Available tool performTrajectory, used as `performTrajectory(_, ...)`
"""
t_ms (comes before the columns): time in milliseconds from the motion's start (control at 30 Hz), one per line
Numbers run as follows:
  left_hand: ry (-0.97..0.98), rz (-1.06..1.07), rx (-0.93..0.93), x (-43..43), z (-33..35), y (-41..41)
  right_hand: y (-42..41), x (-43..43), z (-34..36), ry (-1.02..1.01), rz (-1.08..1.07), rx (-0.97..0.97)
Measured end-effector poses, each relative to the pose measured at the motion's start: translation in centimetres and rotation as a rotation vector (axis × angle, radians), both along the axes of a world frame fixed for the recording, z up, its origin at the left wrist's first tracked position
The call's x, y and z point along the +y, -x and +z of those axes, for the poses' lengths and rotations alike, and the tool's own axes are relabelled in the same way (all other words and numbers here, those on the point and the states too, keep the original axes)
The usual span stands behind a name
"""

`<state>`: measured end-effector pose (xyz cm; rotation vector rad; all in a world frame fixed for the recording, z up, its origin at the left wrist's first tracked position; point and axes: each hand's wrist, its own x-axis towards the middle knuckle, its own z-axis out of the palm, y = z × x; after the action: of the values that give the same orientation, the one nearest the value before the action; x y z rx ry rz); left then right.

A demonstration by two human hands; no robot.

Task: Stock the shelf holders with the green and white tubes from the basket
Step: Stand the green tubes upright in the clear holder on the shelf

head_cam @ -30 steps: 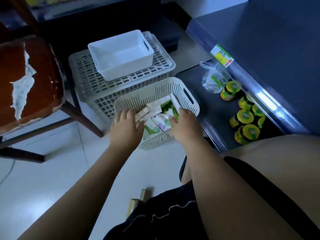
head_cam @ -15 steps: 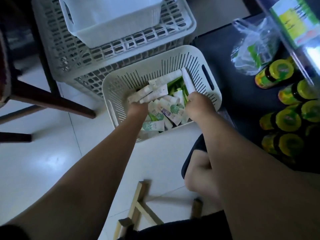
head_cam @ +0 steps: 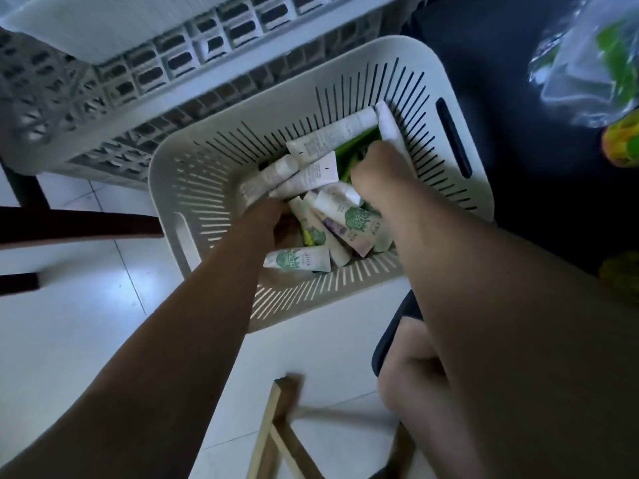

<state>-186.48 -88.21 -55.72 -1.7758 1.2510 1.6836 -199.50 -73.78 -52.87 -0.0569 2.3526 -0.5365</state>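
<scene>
Tubes [head_cam: 349,219] are being gathered from the basket [head_cam: 446,84]: several are held by the left hand [head_cam: 268,210]; the right hand [head_cam: 375,171] grip cannot be told. Lifting toward the shelf holders is called for next.

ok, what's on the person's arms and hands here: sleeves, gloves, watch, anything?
Nothing worn. The left hand and right hand are bare, with no gloves, and both forearms are uncovered as far as the frame shows, with no sleeves, watch or bands. Fingers are mostly hidden among the tubes in the basket, so rings cannot be ruled out.
</scene>
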Motion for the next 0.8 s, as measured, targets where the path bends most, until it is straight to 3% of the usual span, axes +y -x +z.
performTrajectory(133,0.019,-0.143,-0.09,-0.7,-0.3,0.9,-0.2,-0.3,-1.6,-0.014,-0.051,0.079)
performTrajectory(267,0.024,-0.225,-0.047,-0.2,0.8,1.2,-1.0,-1.0,-1.9,0.045,-0.12,0.073)
performTrajectory(433,0.034,-0.178,-0.001,0.2,1.2,2.4,-0.7,-0.9,-2.5,-0.047,-0.083,0.096)
performTrajectory(633,0.003,-0.136,-0.014,-0.1,1.5,3.3,-0.2,-0.5,-2.1,0.053,-0.222,0.017)
performTrajectory(800,0.184,-0.175,0.053,-0.2,2.6,1.6,-0.3,1.4,-0.6,0.237,-0.246,0.04)
